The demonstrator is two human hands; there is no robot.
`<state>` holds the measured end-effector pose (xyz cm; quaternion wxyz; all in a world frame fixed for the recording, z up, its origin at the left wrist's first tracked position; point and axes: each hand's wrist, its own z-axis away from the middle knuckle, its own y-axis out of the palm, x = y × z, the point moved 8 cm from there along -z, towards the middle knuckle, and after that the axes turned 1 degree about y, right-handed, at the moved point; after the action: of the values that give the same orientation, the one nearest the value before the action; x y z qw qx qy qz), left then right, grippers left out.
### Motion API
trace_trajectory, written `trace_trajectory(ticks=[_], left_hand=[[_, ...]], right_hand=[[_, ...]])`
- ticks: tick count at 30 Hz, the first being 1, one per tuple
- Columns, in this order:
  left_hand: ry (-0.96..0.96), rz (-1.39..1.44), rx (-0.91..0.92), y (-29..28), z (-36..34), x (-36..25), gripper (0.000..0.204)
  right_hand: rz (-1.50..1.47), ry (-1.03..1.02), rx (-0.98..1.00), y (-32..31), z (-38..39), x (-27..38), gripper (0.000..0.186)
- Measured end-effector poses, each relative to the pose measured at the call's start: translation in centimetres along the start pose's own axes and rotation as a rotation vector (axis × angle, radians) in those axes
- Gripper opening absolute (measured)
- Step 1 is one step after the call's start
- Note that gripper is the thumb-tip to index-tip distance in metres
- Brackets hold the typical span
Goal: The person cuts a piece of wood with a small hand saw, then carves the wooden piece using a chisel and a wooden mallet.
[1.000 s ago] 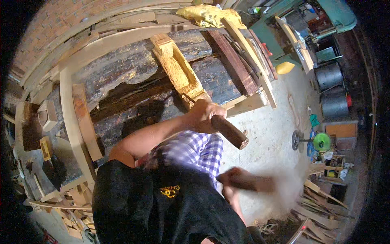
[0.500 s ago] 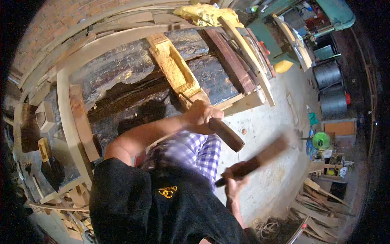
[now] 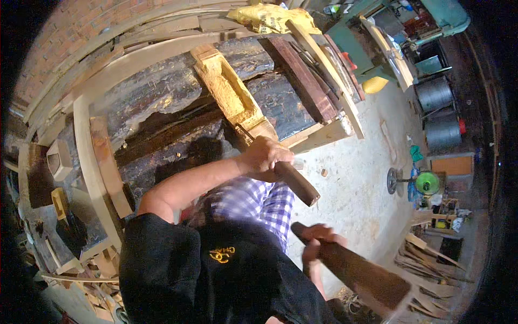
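Note:
A pale yellow wooden block (image 3: 220, 81) with a long hollow carved into it lies across a dark, rough log bench (image 3: 162, 105). At its near end my left hand (image 3: 265, 157) is closed round a chisel (image 3: 298, 184). The chisel's thick wooden handle points back toward me, and its thin blade reaches the block's near edge; whether the tip touches is hard to tell. Lower right, my right hand (image 3: 318, 243) grips a wooden mallet (image 3: 372, 278) by its short handle. Its broad dark head is slightly blurred, tilted down to the right, apart from the chisel.
Reddish-brown timber (image 3: 302, 78) and long pale boards lie on the bench's right end. A yellow sack (image 3: 275, 20) sits behind. At right stand a green fan (image 3: 426, 183) and dark metal drums (image 3: 434, 96). Small hollowed wooden pieces (image 3: 59, 160) rest at far left.
The mallet has swung down and back, away from the chisel, its head now pointing lower right. My left hand and the chisel have barely shifted; the block stays in place.

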<state>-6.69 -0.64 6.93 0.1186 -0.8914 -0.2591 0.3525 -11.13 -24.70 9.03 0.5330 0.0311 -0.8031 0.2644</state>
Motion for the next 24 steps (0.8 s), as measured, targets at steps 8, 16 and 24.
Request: trace_trajectory(ticks=[8,16,24], left_hand=[[-0.105,0.020,0.095,1.3,0.1,0.7,0.026],[-0.070,-0.106,0.066,1.6,-0.4,0.6,0.023],[-0.075,-0.084,0.100,2.2,-0.2,0.9,0.021]], right_hand=[[-0.079,0.061,-0.103,-1.7,1.0,-1.7,0.026],[0.250,0.337,0.125,0.1,1.1,-4.6,0.019],[0.251,0.515,0.297,1.5,1.6,-6.5,0.023]])
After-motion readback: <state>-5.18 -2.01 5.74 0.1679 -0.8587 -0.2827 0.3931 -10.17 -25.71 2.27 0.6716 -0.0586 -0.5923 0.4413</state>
